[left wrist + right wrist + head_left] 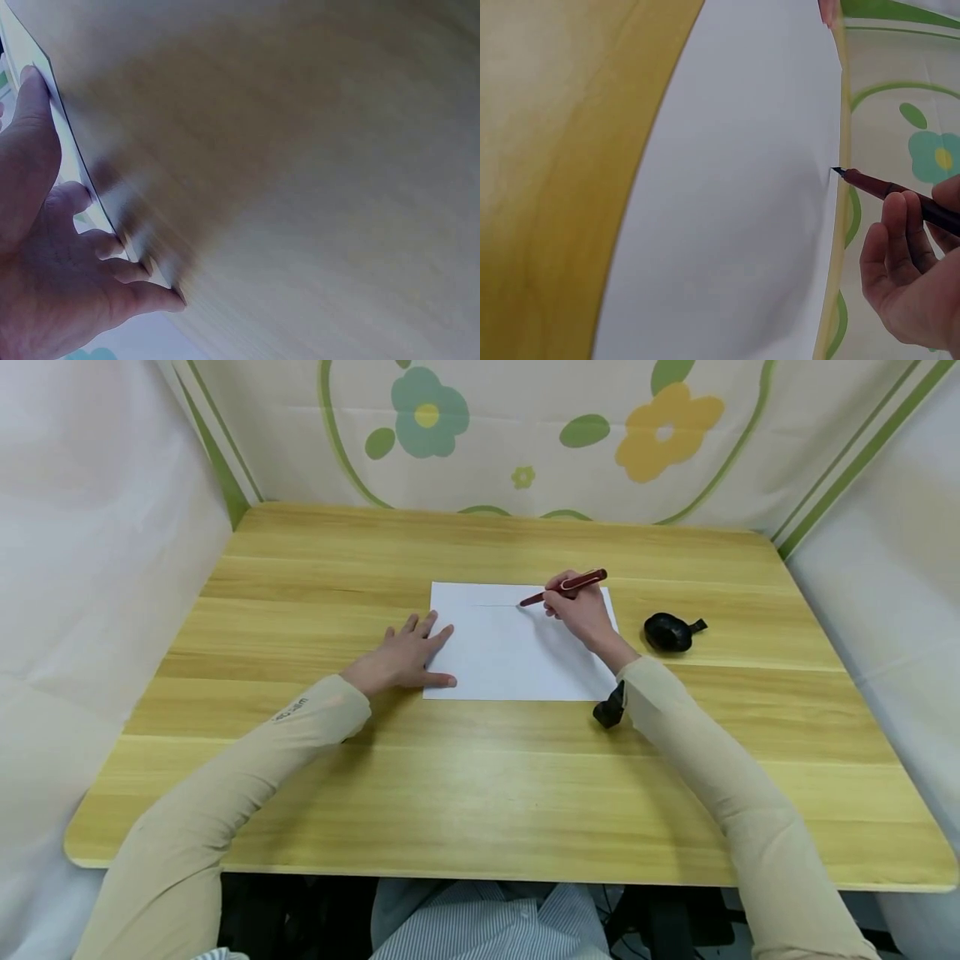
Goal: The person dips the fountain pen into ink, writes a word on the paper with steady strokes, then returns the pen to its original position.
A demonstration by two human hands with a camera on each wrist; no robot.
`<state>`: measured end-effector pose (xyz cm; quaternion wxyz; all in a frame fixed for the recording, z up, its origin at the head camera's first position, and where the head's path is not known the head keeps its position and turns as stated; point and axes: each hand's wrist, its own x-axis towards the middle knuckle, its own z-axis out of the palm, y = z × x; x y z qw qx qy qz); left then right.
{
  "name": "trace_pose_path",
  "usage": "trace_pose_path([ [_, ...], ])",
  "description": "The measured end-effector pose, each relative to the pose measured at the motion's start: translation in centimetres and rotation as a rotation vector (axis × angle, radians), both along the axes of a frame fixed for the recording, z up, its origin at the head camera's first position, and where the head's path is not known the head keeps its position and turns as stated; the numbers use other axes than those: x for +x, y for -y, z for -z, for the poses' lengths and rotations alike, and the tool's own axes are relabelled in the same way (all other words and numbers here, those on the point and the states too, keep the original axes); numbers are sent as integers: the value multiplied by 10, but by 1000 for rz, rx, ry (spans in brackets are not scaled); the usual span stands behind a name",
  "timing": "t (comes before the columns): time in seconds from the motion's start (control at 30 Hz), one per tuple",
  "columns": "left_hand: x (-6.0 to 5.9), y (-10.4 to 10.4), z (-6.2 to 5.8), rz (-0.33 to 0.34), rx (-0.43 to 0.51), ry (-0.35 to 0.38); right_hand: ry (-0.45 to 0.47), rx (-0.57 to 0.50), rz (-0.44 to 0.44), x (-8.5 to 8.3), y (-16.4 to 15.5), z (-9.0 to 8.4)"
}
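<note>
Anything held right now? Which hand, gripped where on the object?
Yes: the right hand holds a dark red pen around mid-barrel, back from the tip. Left hand grips nothing; it lies spread at the paper's left edge.

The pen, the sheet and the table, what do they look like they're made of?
Pen: perhaps plastic or lacquered metal, judging by its smooth, dark red surface. Sheet: probably paper, matte white, thin at the edge. Table: wood or wood-look laminate, satiny; grain streaks and soft reflections show.

The pen (868, 184) is cut off in the right wrist view. One paper (495, 652) corner is hidden by the right arm (708, 772). The letters (291, 709) can't be read.
</note>
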<state>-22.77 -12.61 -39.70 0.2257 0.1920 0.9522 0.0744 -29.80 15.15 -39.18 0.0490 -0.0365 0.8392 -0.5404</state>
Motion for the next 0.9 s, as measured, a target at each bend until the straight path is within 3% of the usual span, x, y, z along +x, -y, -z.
trace_pose_path([
  [0.9,0,3,1,1,-5,-9,-12,-33,65,3,-28,3],
])
